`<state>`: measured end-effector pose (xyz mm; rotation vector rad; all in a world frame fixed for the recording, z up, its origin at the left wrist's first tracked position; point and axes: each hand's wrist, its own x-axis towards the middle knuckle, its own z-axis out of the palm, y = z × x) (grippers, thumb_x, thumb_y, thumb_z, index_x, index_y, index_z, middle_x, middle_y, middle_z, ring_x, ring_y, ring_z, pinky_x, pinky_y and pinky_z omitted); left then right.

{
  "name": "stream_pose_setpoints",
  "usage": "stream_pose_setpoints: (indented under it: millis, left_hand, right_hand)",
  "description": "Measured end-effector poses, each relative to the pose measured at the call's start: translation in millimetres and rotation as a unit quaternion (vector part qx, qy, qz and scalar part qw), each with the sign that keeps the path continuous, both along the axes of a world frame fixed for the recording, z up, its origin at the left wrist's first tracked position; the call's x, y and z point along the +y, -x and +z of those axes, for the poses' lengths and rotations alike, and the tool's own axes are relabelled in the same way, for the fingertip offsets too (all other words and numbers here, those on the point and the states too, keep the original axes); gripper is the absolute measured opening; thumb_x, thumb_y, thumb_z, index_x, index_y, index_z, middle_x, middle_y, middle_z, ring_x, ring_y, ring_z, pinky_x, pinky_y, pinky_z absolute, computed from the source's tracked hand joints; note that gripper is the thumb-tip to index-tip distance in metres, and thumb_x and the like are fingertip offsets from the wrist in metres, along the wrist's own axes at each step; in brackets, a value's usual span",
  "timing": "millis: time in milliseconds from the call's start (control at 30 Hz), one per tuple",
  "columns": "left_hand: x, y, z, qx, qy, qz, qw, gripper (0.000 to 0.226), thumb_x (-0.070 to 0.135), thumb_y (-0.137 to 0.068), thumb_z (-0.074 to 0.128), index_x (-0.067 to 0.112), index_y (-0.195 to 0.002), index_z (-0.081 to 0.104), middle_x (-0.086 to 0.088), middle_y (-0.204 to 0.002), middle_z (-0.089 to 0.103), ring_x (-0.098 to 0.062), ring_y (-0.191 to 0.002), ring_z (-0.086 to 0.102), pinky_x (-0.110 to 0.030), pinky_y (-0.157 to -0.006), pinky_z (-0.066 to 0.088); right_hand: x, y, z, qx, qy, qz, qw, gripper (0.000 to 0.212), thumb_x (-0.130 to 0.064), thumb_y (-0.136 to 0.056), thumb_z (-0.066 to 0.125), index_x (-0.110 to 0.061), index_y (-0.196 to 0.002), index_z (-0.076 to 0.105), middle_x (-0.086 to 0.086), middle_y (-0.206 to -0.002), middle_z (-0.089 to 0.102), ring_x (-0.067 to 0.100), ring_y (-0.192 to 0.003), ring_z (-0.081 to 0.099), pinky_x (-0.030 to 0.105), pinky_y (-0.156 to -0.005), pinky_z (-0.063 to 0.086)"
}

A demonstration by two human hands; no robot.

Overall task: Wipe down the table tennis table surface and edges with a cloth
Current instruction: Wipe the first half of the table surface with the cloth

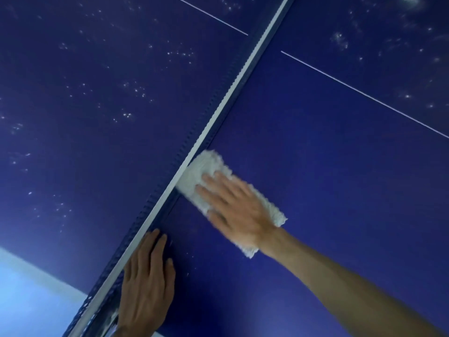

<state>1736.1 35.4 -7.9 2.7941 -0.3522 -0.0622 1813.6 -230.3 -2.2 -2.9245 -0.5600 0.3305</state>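
A dark blue table tennis table (328,147) fills the head view. Its net (213,113), with a white top band, runs diagonally from lower left to upper right. A folded white cloth (201,173) lies flat on the near half, its far end touching the net's base. My right hand (233,210) presses on the cloth with straight, spread fingers. My left hand (145,283) rests flat on the table beside the net, fingers straight, holding nothing.
White specks and smudges (131,88) dot the half beyond the net and the far right corner area. A thin white centre line (364,93) crosses each half. The table's side edge and pale floor (29,300) show at lower left.
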Motion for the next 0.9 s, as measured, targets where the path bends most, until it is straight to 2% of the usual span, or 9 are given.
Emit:
stream_pose_setpoints:
  millis: [133, 233, 367, 467, 533, 633, 767, 833, 900]
  left_hand:
    - [4, 7, -4, -0.004, -0.019, -0.023, 1.000, 0.052, 0.027, -0.104, 0.037, -0.001, -0.146, 0.049, -0.020, -0.154, 0.044, -0.038, -0.143, 0.042, -0.045, -0.121, 0.025]
    - [3, 6, -7, 0.000, -0.033, -0.020, 0.999, 0.053, 0.029, -0.105, 0.036, 0.001, -0.149, 0.046, -0.018, -0.154, 0.045, -0.036, -0.144, 0.042, -0.045, -0.121, 0.025]
    - [5, 7, -7, -0.010, -0.032, -0.024, 0.999, 0.051, 0.029, -0.107, 0.034, 0.000, -0.147, 0.047, -0.019, -0.151, 0.048, -0.036, -0.141, 0.045, -0.043, -0.120, 0.027]
    - [5, 7, -6, -0.012, -0.019, -0.028, 0.999, 0.047, 0.028, -0.108, 0.033, 0.000, -0.142, 0.049, -0.021, -0.150, 0.049, -0.036, -0.140, 0.047, -0.040, -0.123, 0.023]
    - [5, 7, -5, -0.007, -0.011, -0.026, 1.000, 0.046, 0.028, -0.106, 0.036, 0.000, -0.139, 0.051, -0.020, -0.151, 0.049, -0.036, -0.141, 0.046, -0.042, -0.121, 0.027]
    - [4, 6, 1, 0.001, 0.000, -0.023, 1.000, 0.044, 0.027, -0.105, 0.038, 0.000, -0.135, 0.056, -0.019, -0.150, 0.051, -0.037, -0.139, 0.050, -0.044, -0.118, 0.034]
    - [10, 9, 11, 0.002, 0.043, -0.017, 0.999, 0.043, 0.025, -0.107, 0.038, -0.001, -0.135, 0.057, -0.019, -0.148, 0.054, -0.033, -0.134, 0.054, -0.038, -0.113, 0.041]
    - [24, 14, 12, -0.009, 0.065, -0.013, 0.998, 0.042, 0.025, -0.108, 0.037, 0.000, -0.137, 0.055, -0.017, -0.148, 0.053, -0.029, -0.131, 0.052, -0.035, -0.110, 0.038]
    - [42, 22, 7, -0.036, 0.066, -0.035, 0.997, 0.041, 0.024, -0.110, 0.037, 0.000, -0.139, 0.052, -0.017, -0.148, 0.052, -0.029, -0.129, 0.052, -0.034, -0.106, 0.043]
  right_hand:
    - [-32, -48, 7, 0.018, 0.003, -0.153, 0.988, 0.062, -0.049, -0.115, 0.019, -0.032, -0.172, 0.000, -0.007, -0.178, -0.014, 0.017, -0.164, -0.016, 0.049, -0.134, 0.000]
    - [-1, -50, 4, 0.014, -0.010, -0.231, 0.973, 0.063, -0.047, -0.115, 0.020, -0.029, -0.172, -0.001, -0.004, -0.179, -0.013, 0.020, -0.165, -0.014, 0.049, -0.135, 0.000]
    - [71, 18, -4, -0.034, 0.005, -0.081, 0.996, 0.063, -0.046, -0.115, 0.024, -0.024, -0.172, 0.009, 0.003, -0.180, -0.002, 0.026, -0.166, -0.007, 0.049, -0.134, 0.006]
    - [77, 65, -6, -0.040, -0.008, 0.013, 0.999, 0.061, -0.045, -0.115, 0.031, -0.024, -0.171, 0.019, -0.001, -0.180, 0.006, 0.022, -0.166, 0.002, 0.048, -0.134, 0.011]
    - [53, 59, -4, -0.032, -0.002, -0.011, 0.999, 0.061, -0.045, -0.115, 0.030, -0.026, -0.171, 0.017, -0.003, -0.180, 0.004, 0.021, -0.166, -0.001, 0.046, -0.134, 0.009]
    - [16, 31, 3, -0.004, 0.004, -0.134, 0.991, 0.060, -0.044, -0.115, 0.027, -0.028, -0.171, 0.011, -0.005, -0.180, -0.001, 0.020, -0.166, -0.007, 0.049, -0.134, 0.010]
    - [43, 24, 4, 0.007, 0.004, -0.238, 0.971, 0.062, -0.047, -0.114, 0.014, -0.028, -0.171, 0.001, -0.002, -0.179, -0.011, 0.021, -0.165, -0.013, 0.048, -0.135, -0.001]
    - [84, 42, 1, -0.010, 0.001, -0.195, 0.981, 0.063, -0.048, -0.115, 0.017, -0.026, -0.172, 0.005, 0.001, -0.180, -0.009, 0.025, -0.166, -0.011, 0.045, -0.133, -0.005]
    - [120, 69, -3, -0.017, -0.011, -0.099, 0.995, 0.063, -0.046, -0.114, 0.025, -0.023, -0.172, 0.014, 0.002, -0.180, 0.000, 0.025, -0.166, -0.004, 0.047, -0.135, 0.003]
